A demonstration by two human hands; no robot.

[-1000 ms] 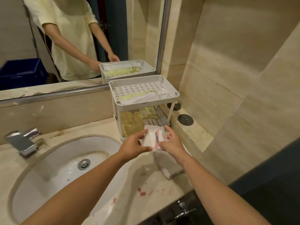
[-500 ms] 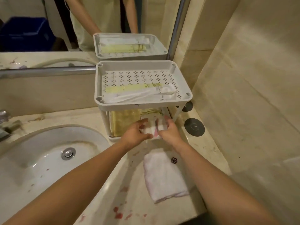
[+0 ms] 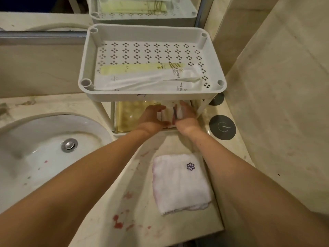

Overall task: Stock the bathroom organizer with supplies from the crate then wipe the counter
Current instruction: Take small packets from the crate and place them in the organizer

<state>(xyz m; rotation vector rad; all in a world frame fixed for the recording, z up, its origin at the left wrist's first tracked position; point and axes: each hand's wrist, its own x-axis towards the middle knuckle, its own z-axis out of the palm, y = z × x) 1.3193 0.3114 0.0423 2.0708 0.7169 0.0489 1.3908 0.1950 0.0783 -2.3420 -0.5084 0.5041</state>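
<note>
Head view: upper tray [image 3: 151, 96] overhangs packets [image 3: 168, 114]; towel [image 3: 179, 186] nearby.

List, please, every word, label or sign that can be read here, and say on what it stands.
White packet on the top shelf: Chinese print, too blurred to read.
Yellow-green packet: small print, too small to read.
Towel: a purple flower sign, no words.
Round grey cap: a pale leaf-like sign, no words.
</note>
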